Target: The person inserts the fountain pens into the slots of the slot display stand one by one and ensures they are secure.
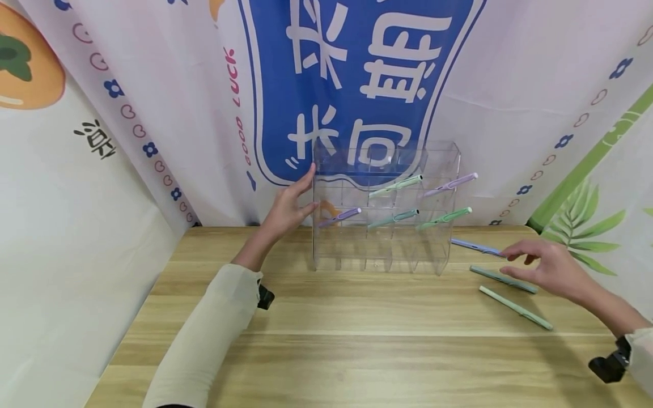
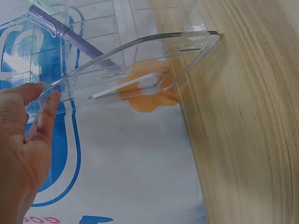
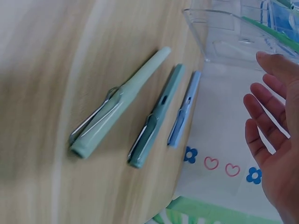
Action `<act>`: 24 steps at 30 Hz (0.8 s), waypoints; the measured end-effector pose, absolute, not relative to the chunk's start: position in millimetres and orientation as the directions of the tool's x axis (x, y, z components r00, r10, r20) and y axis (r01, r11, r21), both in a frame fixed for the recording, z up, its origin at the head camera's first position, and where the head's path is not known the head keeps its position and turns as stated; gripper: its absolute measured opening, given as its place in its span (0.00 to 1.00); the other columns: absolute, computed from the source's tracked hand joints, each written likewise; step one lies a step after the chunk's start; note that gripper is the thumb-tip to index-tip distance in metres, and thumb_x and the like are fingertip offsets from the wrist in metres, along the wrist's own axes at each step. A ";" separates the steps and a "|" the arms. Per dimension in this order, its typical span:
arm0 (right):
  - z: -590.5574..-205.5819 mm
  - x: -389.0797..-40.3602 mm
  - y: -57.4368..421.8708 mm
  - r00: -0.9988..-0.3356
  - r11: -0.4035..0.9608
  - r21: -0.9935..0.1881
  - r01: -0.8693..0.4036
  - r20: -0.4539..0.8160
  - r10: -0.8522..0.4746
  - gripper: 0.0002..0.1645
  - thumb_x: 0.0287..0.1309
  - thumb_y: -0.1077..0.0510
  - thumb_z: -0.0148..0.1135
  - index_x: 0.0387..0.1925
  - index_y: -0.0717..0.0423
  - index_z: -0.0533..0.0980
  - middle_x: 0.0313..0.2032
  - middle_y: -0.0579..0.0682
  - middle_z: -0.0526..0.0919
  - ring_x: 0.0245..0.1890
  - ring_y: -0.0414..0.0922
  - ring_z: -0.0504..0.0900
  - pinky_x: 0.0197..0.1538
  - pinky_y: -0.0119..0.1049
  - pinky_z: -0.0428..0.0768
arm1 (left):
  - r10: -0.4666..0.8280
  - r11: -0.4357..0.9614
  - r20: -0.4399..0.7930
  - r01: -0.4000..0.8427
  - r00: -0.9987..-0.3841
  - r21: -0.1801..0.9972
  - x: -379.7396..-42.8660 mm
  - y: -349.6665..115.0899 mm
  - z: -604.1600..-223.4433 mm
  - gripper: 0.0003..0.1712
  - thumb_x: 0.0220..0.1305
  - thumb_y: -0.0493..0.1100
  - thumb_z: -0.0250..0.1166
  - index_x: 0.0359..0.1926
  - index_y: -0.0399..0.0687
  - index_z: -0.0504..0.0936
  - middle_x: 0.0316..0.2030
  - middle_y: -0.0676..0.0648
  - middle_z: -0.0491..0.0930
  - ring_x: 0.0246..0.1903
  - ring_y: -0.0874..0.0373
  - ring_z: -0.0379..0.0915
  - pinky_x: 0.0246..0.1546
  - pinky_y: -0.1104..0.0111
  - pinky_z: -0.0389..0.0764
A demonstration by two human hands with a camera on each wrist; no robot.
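A clear pen rack (image 1: 357, 228) stands upright at the back of the table. My left hand (image 1: 285, 211) grips the edge of its left side panel, thumb and fingers on either side. Several pens lie slanted in the rack: a purple pen (image 1: 340, 217), a pale green pen (image 1: 398, 185), a lilac pen (image 1: 454, 183), a teal pen (image 1: 395, 218) and a green pen (image 1: 446, 217). To the right, my right hand (image 1: 553, 269) hovers by a blue pen (image 1: 476, 246); in the right wrist view its fingers (image 3: 265, 107) are loosely bent and hold nothing.
A dark teal pen (image 3: 156, 116) and a light green capped pen (image 3: 126, 98) lie on the wooden table (image 1: 326, 357) near the right hand. A printed curtain (image 1: 204, 141) hangs directly behind the rack and the table's back edge.
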State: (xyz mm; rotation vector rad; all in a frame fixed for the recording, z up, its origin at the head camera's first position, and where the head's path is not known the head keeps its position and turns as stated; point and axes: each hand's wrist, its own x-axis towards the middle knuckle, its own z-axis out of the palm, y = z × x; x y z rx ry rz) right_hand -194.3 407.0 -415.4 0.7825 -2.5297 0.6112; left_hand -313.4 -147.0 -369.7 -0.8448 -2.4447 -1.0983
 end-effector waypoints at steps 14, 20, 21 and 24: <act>-437.6 -172.8 430.9 -0.799 0.735 -0.342 -0.586 0.395 -0.453 0.23 0.38 0.68 0.87 0.38 0.48 0.89 0.35 0.35 0.90 0.35 0.28 0.84 0.33 0.20 0.79 | 0.374 0.547 0.508 0.627 -0.776 0.555 -313.3 -147.0 -369.3 0.51 0.64 0.26 0.73 0.82 0.40 0.57 0.77 0.40 0.62 0.69 0.42 0.74 0.67 0.54 0.79; -449.9 -165.0 440.7 -0.816 0.701 -0.420 -0.577 0.334 -0.472 0.22 0.39 0.68 0.86 0.38 0.52 0.89 0.36 0.32 0.89 0.34 0.29 0.84 0.32 0.21 0.78 | 0.376 0.552 0.506 0.626 -0.776 0.550 -314.1 -146.7 -369.8 0.51 0.64 0.27 0.73 0.82 0.40 0.57 0.77 0.40 0.62 0.68 0.43 0.75 0.68 0.55 0.79; -451.6 -164.2 442.0 -0.818 0.700 -0.424 -0.575 0.331 -0.471 0.21 0.38 0.68 0.87 0.38 0.52 0.89 0.36 0.33 0.89 0.34 0.29 0.84 0.32 0.21 0.78 | 0.376 0.552 0.506 0.626 -0.776 0.550 -314.1 -146.7 -369.8 0.51 0.64 0.27 0.73 0.82 0.40 0.57 0.77 0.40 0.62 0.68 0.43 0.74 0.68 0.55 0.79; -457.5 -162.7 445.3 -0.817 0.696 -0.430 -0.576 0.329 -0.473 0.21 0.36 0.67 0.87 0.37 0.53 0.89 0.35 0.35 0.90 0.33 0.29 0.83 0.31 0.21 0.78 | 0.375 0.551 0.503 0.623 -0.779 0.555 -313.8 -146.7 -369.3 0.51 0.64 0.26 0.73 0.82 0.40 0.57 0.77 0.40 0.62 0.69 0.43 0.74 0.68 0.54 0.78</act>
